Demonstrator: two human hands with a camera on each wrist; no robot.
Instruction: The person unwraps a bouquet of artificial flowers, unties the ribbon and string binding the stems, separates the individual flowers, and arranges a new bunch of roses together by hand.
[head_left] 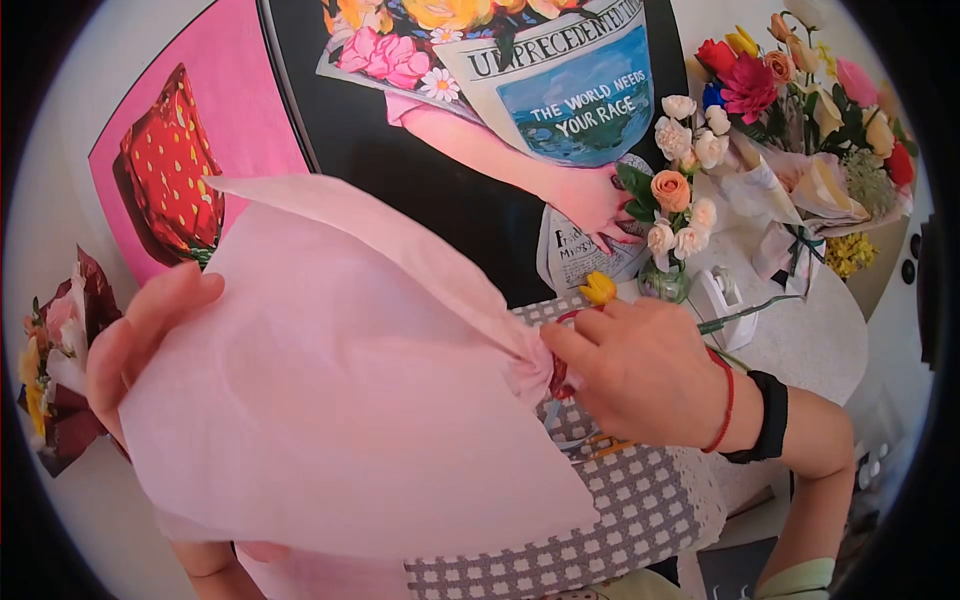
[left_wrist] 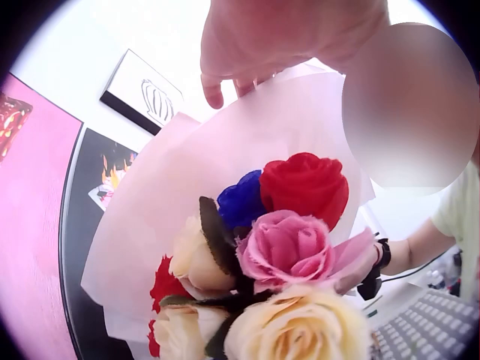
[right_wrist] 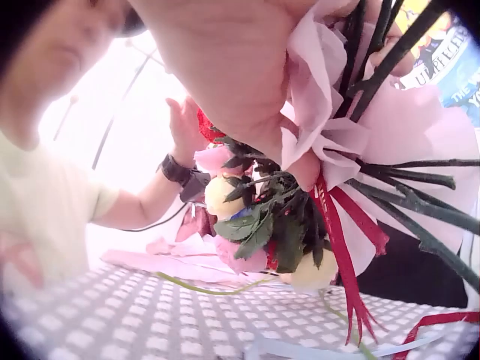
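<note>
A bouquet in pale pink wrapping paper [head_left: 330, 370] lies sideways before me, its paper spread wide on the left. My right hand [head_left: 640, 370] grips the gathered neck, where a dark red ribbon [right_wrist: 341, 247] hangs and dark green stems [right_wrist: 420, 202] stick out. At the opposite end my left hand [head_left: 150, 330] touches the paper's outer edge with loosely bent fingers, part of the hand hidden behind the paper. Inside the wrap, in the left wrist view, are a red rose [left_wrist: 307, 187], a blue flower [left_wrist: 240, 199], a pink rose [left_wrist: 289, 251] and cream roses [left_wrist: 300, 330].
Beneath lies a grey-and-white checked cloth [head_left: 640, 510]. A yellow tulip [head_left: 598, 288] and a white tape dispenser [head_left: 725, 305] are beyond my right hand. Farther back stand a glass vase [head_left: 665, 285] of pale flowers and a large wrapped bouquet [head_left: 800, 170]. Another bouquet [head_left: 75, 410] is at far left.
</note>
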